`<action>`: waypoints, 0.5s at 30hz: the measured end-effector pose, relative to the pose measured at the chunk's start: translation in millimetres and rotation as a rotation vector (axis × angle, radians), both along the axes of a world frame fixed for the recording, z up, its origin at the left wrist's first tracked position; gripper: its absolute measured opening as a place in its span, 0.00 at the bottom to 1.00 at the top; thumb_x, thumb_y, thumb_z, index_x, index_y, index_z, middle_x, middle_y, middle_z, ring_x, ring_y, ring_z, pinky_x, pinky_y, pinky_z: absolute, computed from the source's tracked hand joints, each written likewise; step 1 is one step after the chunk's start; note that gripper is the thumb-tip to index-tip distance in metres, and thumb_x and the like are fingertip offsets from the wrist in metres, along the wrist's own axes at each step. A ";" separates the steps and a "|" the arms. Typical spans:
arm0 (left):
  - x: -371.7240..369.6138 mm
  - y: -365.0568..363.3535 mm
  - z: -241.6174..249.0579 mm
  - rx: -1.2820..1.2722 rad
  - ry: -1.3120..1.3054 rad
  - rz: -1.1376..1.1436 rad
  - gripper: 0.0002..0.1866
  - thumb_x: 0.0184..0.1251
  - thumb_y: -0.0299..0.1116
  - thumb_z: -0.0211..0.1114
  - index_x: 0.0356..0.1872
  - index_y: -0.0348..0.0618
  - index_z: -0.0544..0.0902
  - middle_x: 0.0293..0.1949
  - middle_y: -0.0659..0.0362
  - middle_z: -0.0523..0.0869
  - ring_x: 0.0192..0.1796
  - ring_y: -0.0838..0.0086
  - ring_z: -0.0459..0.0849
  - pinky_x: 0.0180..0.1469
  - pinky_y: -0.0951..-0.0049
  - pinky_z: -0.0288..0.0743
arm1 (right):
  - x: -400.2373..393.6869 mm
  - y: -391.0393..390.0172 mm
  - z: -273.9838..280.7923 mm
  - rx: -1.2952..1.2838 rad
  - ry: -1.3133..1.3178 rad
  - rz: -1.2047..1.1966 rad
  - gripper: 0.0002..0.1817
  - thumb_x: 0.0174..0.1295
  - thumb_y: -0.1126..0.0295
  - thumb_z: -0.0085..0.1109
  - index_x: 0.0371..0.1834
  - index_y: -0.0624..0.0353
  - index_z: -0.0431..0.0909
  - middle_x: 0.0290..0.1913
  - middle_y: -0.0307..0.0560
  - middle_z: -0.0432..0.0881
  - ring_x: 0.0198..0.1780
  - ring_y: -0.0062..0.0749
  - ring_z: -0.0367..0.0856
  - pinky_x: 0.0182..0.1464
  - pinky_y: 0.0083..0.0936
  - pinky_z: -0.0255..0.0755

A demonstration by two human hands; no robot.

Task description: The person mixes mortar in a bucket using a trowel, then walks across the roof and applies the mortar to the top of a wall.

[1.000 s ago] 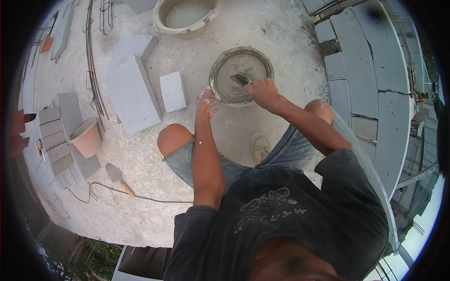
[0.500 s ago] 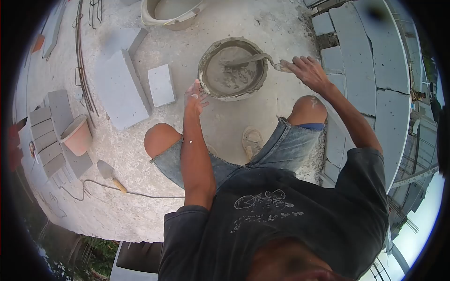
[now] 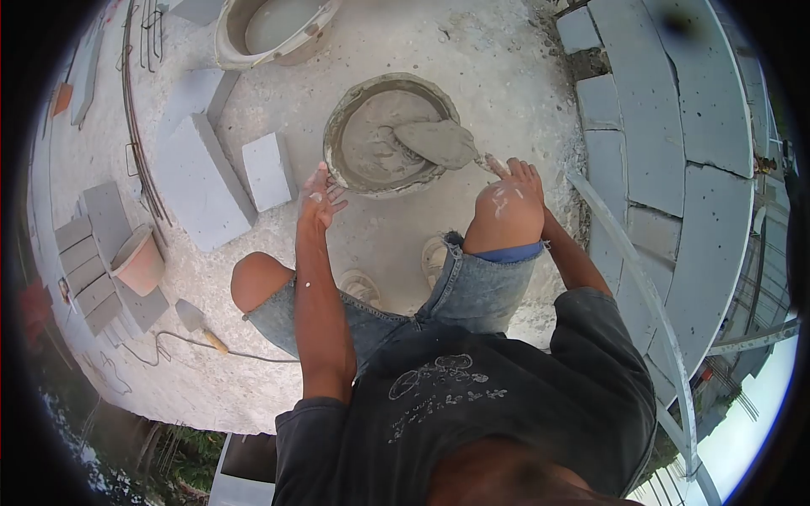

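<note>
A round tub of wet grey mortar stands on the floor in front of me. My right hand, partly hidden behind my right knee, grips the handle of a mortar-coated trowel. The trowel's broad blade lies across the tub's right side, over the mortar, with its face up. My left hand is at the tub's left rim, fingers spread, with one fingertip against the edge. Smears of mortar mark that hand.
A larger oval tub stands farther off. Pale blocks and a smaller block lie left of the mortar. A pinkish bucket, another trowel and a cable are farther left. A block wall rises at right.
The trowel has turned from edge-on to blade flat and moved toward the tub's right rim. My right hand has come lower, behind the knee. The whole view has shifted somewhat.
</note>
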State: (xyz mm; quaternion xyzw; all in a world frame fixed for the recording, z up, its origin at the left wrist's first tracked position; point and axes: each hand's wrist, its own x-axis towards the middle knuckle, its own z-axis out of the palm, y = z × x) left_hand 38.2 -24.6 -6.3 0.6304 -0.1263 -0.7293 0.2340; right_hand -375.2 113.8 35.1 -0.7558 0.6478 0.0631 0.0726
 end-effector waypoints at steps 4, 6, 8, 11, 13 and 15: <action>-4.7 -1.5 7.3 0.003 -0.039 0.014 0.31 0.67 0.60 0.61 0.63 0.53 0.69 0.50 0.56 0.74 0.59 0.51 0.75 0.62 0.32 0.60 | -33.7 50.0 -33.6 -0.090 0.055 -0.007 0.32 0.58 0.62 0.54 0.71 0.39 0.66 0.39 0.45 0.69 0.41 0.40 0.71 0.43 0.34 0.65; -2.0 -1.3 6.4 -0.010 -0.023 -0.002 0.32 0.67 0.59 0.61 0.64 0.53 0.68 0.51 0.55 0.74 0.59 0.51 0.74 0.63 0.32 0.60 | -48.3 84.3 -47.7 -0.188 0.032 -0.019 0.32 0.57 0.66 0.54 0.70 0.41 0.67 0.39 0.45 0.69 0.42 0.40 0.72 0.44 0.35 0.66; -1.1 -0.4 7.9 -0.010 0.001 -0.032 0.35 0.67 0.60 0.60 0.67 0.50 0.64 0.56 0.52 0.70 0.63 0.48 0.69 0.64 0.32 0.58 | -48.4 116.2 -37.9 -0.181 0.012 -0.088 0.32 0.55 0.69 0.54 0.68 0.43 0.69 0.40 0.46 0.70 0.42 0.41 0.73 0.45 0.37 0.67; -0.1 -2.9 9.6 -0.009 0.037 -0.047 0.41 0.67 0.61 0.60 0.72 0.46 0.58 0.66 0.46 0.64 0.72 0.43 0.59 0.68 0.32 0.54 | -45.3 123.0 14.0 -0.030 -0.087 -0.274 0.30 0.53 0.71 0.56 0.65 0.49 0.71 0.42 0.50 0.71 0.44 0.45 0.74 0.46 0.40 0.69; 1.9 -1.6 1.6 -0.003 0.053 -0.032 0.42 0.67 0.61 0.60 0.73 0.46 0.57 0.67 0.46 0.63 0.72 0.43 0.58 0.68 0.32 0.53 | -39.2 116.7 52.3 0.078 -0.233 -0.437 0.27 0.54 0.67 0.56 0.61 0.57 0.74 0.44 0.54 0.74 0.47 0.52 0.74 0.51 0.41 0.69; 2.6 0.0 0.0 -0.008 0.062 -0.049 0.42 0.67 0.61 0.60 0.73 0.47 0.57 0.68 0.46 0.62 0.72 0.44 0.58 0.68 0.32 0.53 | -40.9 87.6 74.5 -0.033 -0.374 -0.357 0.29 0.54 0.69 0.58 0.63 0.53 0.72 0.40 0.53 0.74 0.43 0.48 0.76 0.45 0.40 0.71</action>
